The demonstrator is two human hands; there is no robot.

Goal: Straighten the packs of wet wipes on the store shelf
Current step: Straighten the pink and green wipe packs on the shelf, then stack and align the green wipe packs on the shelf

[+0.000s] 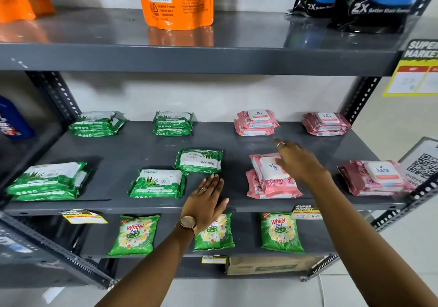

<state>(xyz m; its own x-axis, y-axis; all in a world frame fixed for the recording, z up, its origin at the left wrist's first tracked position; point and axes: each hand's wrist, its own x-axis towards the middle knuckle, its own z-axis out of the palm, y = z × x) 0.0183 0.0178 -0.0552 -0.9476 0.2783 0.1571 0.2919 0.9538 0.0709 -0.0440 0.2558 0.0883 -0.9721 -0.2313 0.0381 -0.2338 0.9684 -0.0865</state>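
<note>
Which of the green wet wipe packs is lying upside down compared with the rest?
The single green wet wipe pack just beyond the left hand: its printing reads upside down and it sits askew, while the other green stacks face forward.

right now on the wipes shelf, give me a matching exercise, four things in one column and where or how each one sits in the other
Things:
1. upside-down green pack
2. turned pink pack
3. left hand
4. right hand

Places or states:
A. flat and open near the shelf's front edge
B. reaching over the front pink stack
C. alone, behind the front green pack
D. on top of a stack, label running sideways

Pairs: 1-C, 2-D, 3-A, 4-B
</note>
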